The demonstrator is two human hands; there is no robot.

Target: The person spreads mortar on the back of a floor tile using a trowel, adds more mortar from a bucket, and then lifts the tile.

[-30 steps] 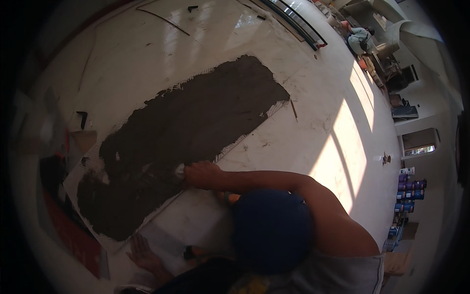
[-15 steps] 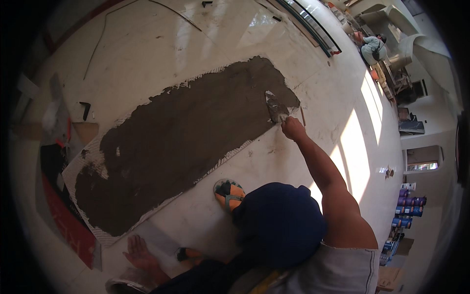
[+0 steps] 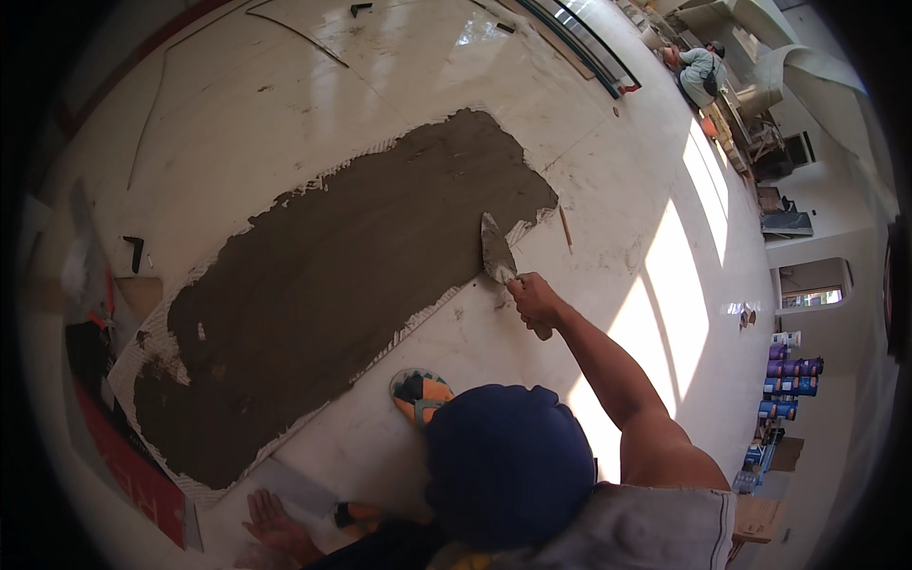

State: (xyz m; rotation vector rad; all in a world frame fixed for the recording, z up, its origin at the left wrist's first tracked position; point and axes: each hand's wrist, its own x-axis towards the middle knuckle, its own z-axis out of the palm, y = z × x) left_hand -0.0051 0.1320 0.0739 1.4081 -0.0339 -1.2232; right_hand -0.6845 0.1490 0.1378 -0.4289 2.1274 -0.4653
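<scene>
My right hand (image 3: 537,302) is closed round the handle of a pointing trowel (image 3: 496,251), its blade smeared with grey mortar. The blade lies over the near right edge of a long layer of wet grey mortar (image 3: 332,256). This layer covers most of a pale rectangular slab (image 3: 122,372) on the floor, whose ridged rim shows along the sides and at the left end. Fingers spread, my left hand (image 3: 275,524) rests low on the floor beyond the slab's near left corner, holding nothing. A sandalled foot (image 3: 418,394) stands beside the slab's near edge.
A rounded dark blue cloth shape (image 3: 508,465) fills the lower middle. Red and black sheets (image 3: 123,456) lie at the left, near a black angle piece (image 3: 135,252). A thin stick (image 3: 566,230) lies right of the mortar. Another person (image 3: 701,76) crouches far right; stacked buckets (image 3: 790,385) stand right.
My right hand has drawn the trowel nearer and left, from on the mortar's right end to its near edge. The whole view has shifted slightly. My left hand stays spread on the floor.
</scene>
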